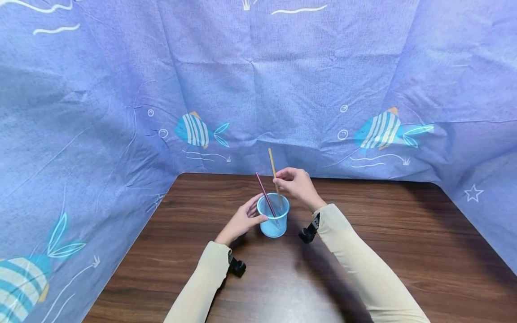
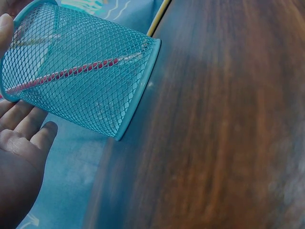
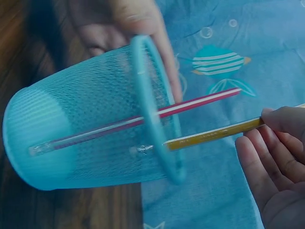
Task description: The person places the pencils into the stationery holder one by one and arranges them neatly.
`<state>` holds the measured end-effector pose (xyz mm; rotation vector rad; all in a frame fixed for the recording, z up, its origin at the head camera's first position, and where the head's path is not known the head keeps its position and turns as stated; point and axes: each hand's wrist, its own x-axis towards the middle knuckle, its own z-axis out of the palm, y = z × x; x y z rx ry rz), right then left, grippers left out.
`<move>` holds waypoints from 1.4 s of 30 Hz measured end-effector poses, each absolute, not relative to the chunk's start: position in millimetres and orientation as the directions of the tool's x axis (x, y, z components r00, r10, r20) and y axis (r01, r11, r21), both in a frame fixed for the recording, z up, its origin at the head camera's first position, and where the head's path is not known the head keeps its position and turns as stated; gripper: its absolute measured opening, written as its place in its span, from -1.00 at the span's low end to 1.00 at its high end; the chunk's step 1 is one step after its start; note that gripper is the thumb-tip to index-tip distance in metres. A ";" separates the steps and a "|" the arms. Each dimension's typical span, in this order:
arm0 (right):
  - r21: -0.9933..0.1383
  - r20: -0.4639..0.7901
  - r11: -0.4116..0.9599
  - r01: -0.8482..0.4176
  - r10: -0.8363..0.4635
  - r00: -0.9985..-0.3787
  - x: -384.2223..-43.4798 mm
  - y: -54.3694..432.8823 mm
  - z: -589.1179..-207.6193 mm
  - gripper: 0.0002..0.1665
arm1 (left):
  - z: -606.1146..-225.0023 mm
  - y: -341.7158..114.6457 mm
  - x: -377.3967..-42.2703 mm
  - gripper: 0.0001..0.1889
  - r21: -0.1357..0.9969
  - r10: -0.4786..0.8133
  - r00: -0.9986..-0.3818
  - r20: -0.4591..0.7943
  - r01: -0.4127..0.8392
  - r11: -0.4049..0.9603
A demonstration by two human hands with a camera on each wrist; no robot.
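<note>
A light-blue mesh pencil cup (image 1: 273, 229) stands upright on the table. My left hand (image 1: 242, 221) holds it at its left side near the rim, thumb in front and fingers behind. Inside the cup leans a red pencil (image 3: 205, 101), its upper end sticking out past the rim. Thumb and fingers of my right hand (image 1: 297, 184) pinch a yellow pencil (image 1: 272, 162) above the cup. In the right wrist view the yellow pencil's pale lower end reaches inside the rim, beside the red pencil and well short of the cup's bottom.
The cup is on a dark wood-grain table (image 1: 387, 251), toward its far edge. A blue cloth (image 1: 291, 89) printed with striped fish hangs behind and along the sides. Black wrist cameras (image 1: 308, 231) sit under both light sleeves.
</note>
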<state>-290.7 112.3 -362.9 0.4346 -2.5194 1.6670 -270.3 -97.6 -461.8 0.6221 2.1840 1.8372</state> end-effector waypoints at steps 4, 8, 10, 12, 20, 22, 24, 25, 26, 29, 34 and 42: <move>-0.840 0.244 0.443 -0.315 -0.210 -0.947 -291.5 112.2 -375.1 -0.79 | -461.6 -97.6 -270.4 -0.26 0.975 0.456 -0.885 0.097 0.176 0.135; -0.802 0.252 0.499 -0.329 -0.217 -0.943 -292.3 111.5 -384.4 -0.81 | -461.3 -98.1 -270.4 -0.26 0.972 0.459 -0.883 0.100 0.185 0.146; -0.795 0.247 0.508 -0.331 -0.228 -0.942 -292.5 110.5 -387.7 -0.82 | -461.1 -98.2 -270.3 -0.26 0.971 0.459 -0.883 0.100 0.187 0.148; -0.790 0.241 0.515 -0.332 -0.238 -0.941 -292.2 109.1 -389.8 -0.83 | -460.1 -98.3 -269.8 -0.26 0.971 0.460 -0.882 0.098 0.187 0.150; -0.771 0.232 0.540 -0.338 -0.256 -0.938 -291.2 106.1 -394.4 -0.83 | -460.4 -98.0 -271.0 -0.25 0.975 0.462 -0.884 0.070 0.160 0.157; -0.770 0.232 0.539 -0.343 -0.265 -0.936 -291.7 106.0 -395.3 -0.80 | -460.7 -98.1 -270.9 -0.24 0.973 0.462 -0.884 0.074 0.165 0.159; -0.766 0.232 0.541 -0.347 -0.270 -0.934 -292.2 106.3 -395.9 -0.78 | -459.6 -98.1 -269.8 -0.23 0.973 0.462 -0.883 0.080 0.171 0.158; -0.766 0.233 0.540 -0.349 -0.273 -0.933 -292.4 106.4 -395.9 -0.77 | -455.9 -98.1 -267.6 -0.23 0.974 0.463 -0.883 0.075 0.165 0.157; -0.765 0.233 0.540 -0.350 -0.275 -0.933 -292.6 106.7 -395.8 -0.76 | -452.3 -98.0 -265.4 -0.23 0.973 0.466 -0.882 0.077 0.168 0.156; -0.762 0.235 0.544 -0.351 -0.273 -0.933 -292.4 108.1 -395.6 -0.75 | -440.6 -97.7 -258.4 -0.24 0.975 0.476 -0.877 0.071 0.161 0.151; -0.766 0.236 0.538 -0.353 -0.276 -0.932 -293.1 113.9 -396.0 -0.75 | -430.9 -97.2 -252.8 -0.24 0.976 0.482 -0.874 0.059 0.152 0.157; -0.742 0.226 0.564 -0.361 -0.297 -0.928 -293.4 129.7 -392.3 -0.74 | -430.7 -97.1 -252.3 -0.22 0.973 0.479 -0.876 0.054 0.155 0.174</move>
